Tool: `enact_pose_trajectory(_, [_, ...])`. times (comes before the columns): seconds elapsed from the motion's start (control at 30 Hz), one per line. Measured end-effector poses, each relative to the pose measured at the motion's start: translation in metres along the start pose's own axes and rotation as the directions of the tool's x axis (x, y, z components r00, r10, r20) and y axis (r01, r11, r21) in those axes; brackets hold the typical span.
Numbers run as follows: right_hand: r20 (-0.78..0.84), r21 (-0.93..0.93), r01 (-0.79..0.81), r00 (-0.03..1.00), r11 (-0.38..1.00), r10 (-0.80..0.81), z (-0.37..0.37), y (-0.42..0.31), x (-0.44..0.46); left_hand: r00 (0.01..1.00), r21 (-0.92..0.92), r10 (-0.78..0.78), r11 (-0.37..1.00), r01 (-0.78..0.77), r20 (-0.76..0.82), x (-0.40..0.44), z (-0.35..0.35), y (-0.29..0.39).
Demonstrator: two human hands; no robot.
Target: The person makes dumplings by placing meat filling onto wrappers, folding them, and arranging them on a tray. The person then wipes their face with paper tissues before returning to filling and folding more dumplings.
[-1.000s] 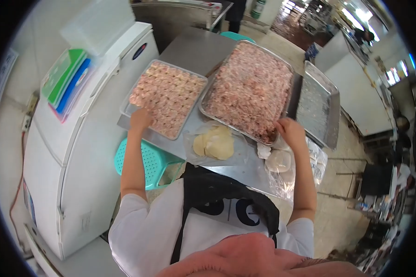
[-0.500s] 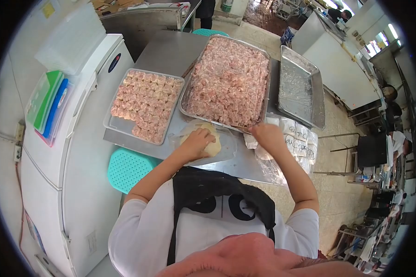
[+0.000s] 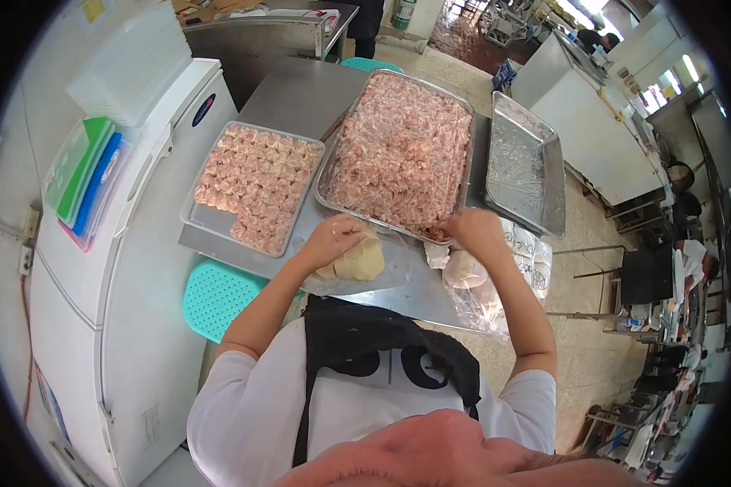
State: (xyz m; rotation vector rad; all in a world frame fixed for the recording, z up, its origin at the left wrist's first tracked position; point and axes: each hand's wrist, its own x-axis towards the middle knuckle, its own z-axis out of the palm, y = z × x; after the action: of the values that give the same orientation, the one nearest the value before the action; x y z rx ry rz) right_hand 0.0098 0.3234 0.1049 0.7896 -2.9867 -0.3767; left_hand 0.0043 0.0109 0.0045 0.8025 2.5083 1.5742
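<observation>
A stack of round, pale dumpling wrappers (image 3: 361, 261) lies fanned out on clear plastic at the table's near edge. My left hand (image 3: 333, 242) is at the stack's upper left, its fingers pinched together at the edge of a wrapper. At the near right corner of a big metal tray of raw minced meat (image 3: 402, 146) is my right hand (image 3: 477, 233). Its fingers are closed and dip towards the meat; what they hold is too small to make out. Rows of filled dumplings (image 3: 260, 174) fill most of a shallow plastic tray (image 3: 207, 217) on the left.
Right of the meat is a metal tray (image 3: 528, 150) with residue. Wrapped white packages (image 3: 532, 252) lie below it, beside a plastic bag of white rounds (image 3: 465, 272). A white chest freezer (image 3: 150, 268) stands left, a turquoise stool (image 3: 219, 299) under the table's left edge.
My left hand has drawn up and left off the wrappers' middle, so more of the stack shows. My right hand has shifted slightly, staying at the meat tray's corner. The view has tilted a little.
</observation>
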Motion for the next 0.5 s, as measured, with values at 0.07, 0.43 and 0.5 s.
enact_pose_trajectory(0.07, [0.049, -0.010, -0.041, 0.998, 0.999, 0.041, 0.001, 0.000, 0.009, 0.986, -0.227, -0.163, 0.962, 0.152, -0.030, -0.001, 0.002, -0.012])
enact_pose_trajectory(0.43, [0.008, 0.029, 0.028, 1.000, 0.999, -0.028, 0.024, -0.022, 0.011, 0.915, 0.146, 0.203, 0.976, -0.161, -0.347, -0.016, 0.010, -0.007])
enact_pose_trajectory(0.5, [-0.030, 0.062, -0.044, 0.998, 0.997, 0.046, 0.045, -0.052, 0.013, 0.914, 0.224, 0.394, 0.886, -0.405, 0.095, -0.017, 0.016, -0.018])
